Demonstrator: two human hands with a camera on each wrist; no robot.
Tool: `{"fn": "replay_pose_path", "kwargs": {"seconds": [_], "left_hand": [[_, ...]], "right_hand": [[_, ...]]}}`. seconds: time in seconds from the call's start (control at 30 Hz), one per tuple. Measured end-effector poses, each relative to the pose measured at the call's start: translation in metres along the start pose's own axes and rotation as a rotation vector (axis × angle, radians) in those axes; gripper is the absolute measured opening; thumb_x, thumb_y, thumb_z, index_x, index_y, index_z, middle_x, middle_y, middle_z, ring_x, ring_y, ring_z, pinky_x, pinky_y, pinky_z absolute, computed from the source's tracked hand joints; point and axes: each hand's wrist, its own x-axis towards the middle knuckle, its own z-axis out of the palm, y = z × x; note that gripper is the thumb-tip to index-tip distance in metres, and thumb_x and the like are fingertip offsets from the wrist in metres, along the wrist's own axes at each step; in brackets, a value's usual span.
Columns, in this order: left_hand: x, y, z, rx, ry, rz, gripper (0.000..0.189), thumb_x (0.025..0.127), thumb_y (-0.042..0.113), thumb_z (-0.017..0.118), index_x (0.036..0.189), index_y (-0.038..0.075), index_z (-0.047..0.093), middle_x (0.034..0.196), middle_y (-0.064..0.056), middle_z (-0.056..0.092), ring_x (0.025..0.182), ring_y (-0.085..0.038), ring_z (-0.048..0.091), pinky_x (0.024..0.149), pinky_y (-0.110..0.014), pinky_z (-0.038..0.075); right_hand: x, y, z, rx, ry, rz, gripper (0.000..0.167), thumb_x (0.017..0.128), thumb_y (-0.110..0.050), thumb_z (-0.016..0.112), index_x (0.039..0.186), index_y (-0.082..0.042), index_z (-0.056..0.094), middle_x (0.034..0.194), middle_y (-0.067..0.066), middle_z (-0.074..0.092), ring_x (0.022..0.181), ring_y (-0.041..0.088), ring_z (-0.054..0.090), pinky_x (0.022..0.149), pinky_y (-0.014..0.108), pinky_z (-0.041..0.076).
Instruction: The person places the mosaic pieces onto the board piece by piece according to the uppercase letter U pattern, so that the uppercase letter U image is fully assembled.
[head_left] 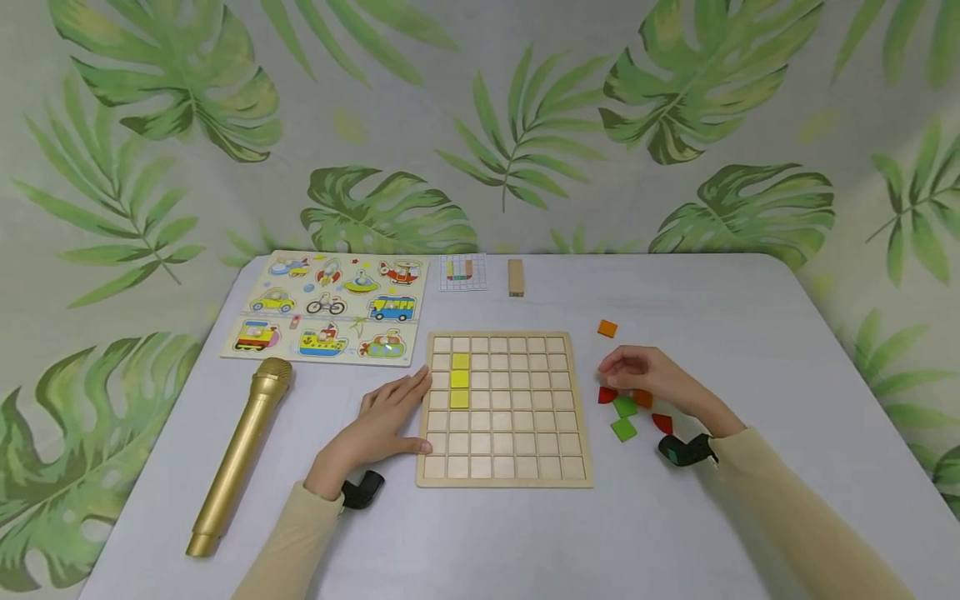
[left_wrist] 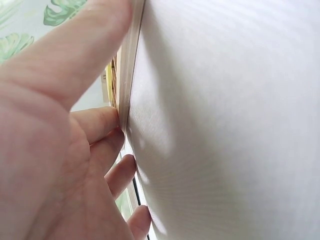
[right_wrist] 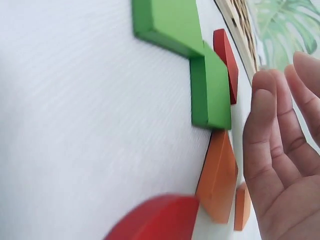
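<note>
A square wooden grid board [head_left: 517,444] lies flat on the table, with yellow square tiles [head_left: 460,379] stacked in a line down its second column. Along the board's left edge rests my left hand [head_left: 386,423], thumb and fingertips touching the side; its wrist view shows the fingers [left_wrist: 97,125] against the wooden rim. To the right of the board, my right hand [head_left: 651,372] hovers low over loose tiles, fingers loosely bent, nothing visible between them. Beneath and beside it are green tiles [right_wrist: 218,90], orange tiles [right_wrist: 220,180] and red quarter-round pieces [head_left: 663,423].
A picture puzzle board [head_left: 352,329] with vehicles lies at the back left. Nearer, a gold microphone [head_left: 236,467] lies slanted. Behind the grid board are a small pattern card [head_left: 462,283] and a wooden block [head_left: 516,277]. One orange tile [head_left: 607,328] lies farther back.
</note>
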Motion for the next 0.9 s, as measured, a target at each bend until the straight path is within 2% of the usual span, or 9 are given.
{"fn": "replay_pose_path", "kwargs": {"seconds": [0.33,0.57,0.73,0.9], "left_hand": [[-0.001,0.001,-0.001,-0.005,0.001,0.004,0.098,0.078,0.038,0.076,0.151,0.001,0.022,0.159,-0.011,0.013,0.141,-0.036,0.015,0.103,-0.058,0.016],[-0.001,0.002,-0.001,-0.003,0.008,0.013,0.097,0.079,0.038,0.076,0.150,0.000,0.023,0.158,-0.012,0.014,0.140,-0.037,0.016,0.102,-0.058,0.016],[-0.002,0.003,-0.002,-0.006,0.011,0.019,0.097,0.079,0.038,0.076,0.150,-0.001,0.023,0.158,-0.012,0.014,0.140,-0.037,0.017,0.102,-0.058,0.017],[-0.002,0.002,-0.001,-0.006,0.012,0.018,0.097,0.079,0.038,0.075,0.150,-0.001,0.023,0.158,-0.012,0.014,0.140,-0.037,0.017,0.102,-0.058,0.017]], "right_hand": [[-0.005,0.009,-0.002,0.000,0.021,-0.048,0.022,0.091,-0.007,0.064,0.107,0.008,0.060,0.098,0.014,0.063,0.086,0.020,0.059,0.076,0.023,0.051],[-0.005,0.012,0.000,-0.039,0.013,-0.074,0.019,0.088,-0.003,0.066,0.105,0.005,0.062,0.097,0.015,0.064,0.085,0.021,0.060,0.076,0.024,0.050],[-0.007,0.008,0.004,-0.114,0.017,-0.088,0.016,0.087,-0.002,0.067,0.103,0.001,0.064,0.095,0.011,0.065,0.084,0.022,0.058,0.074,0.026,0.048],[-0.007,0.006,0.009,-0.243,0.052,-0.106,0.016,0.084,-0.002,0.071,0.099,-0.005,0.067,0.090,0.004,0.064,0.082,0.018,0.057,0.073,0.026,0.046]]}}
